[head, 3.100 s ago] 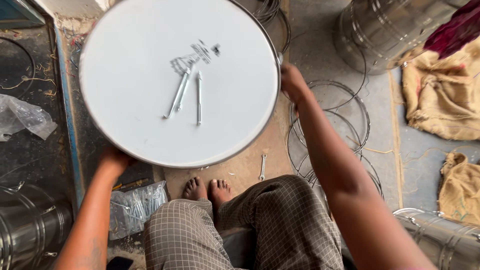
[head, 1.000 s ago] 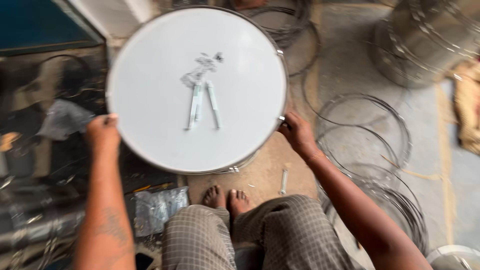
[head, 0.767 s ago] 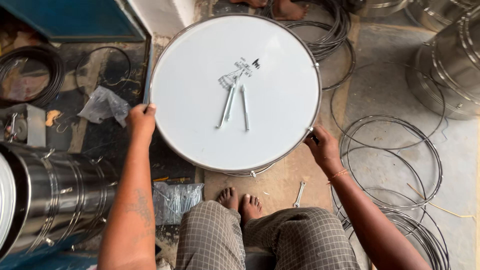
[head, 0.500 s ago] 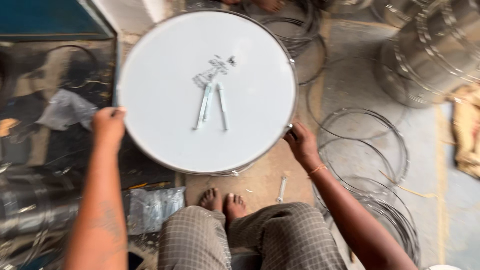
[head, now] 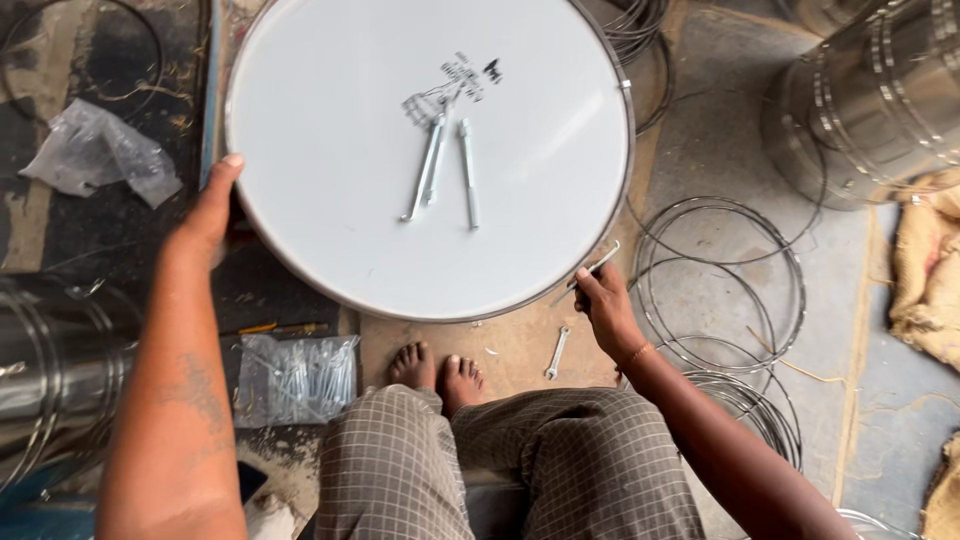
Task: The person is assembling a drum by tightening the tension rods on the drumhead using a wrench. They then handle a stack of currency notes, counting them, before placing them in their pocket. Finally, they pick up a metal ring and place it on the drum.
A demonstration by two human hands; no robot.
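Two hands work a large white drum (head: pixel 340 170) that fills the upper middle of the frame: the left hand (head: pixel 205 215) is clasped on its left rim, while the right hand (head: pixel 600 300) pinches a thin metal rod (head: pixel 590 272) at the lower right rim. Three long bolts (head: pixel 445 170) lie loose on the drumhead. The step looks like fitting hardware at the rim, which would call for a steady hold from the left hand.

Bare arms, checked trousers, bare feet.
The left hand (head: pixel 210 215) and right hand (head: pixel 605 305) are sleeveless; a thin bangle (head: pixel 633 355) circles the right wrist, a faint tattoo (head: pixel 195 385) marks the left forearm at lower left.
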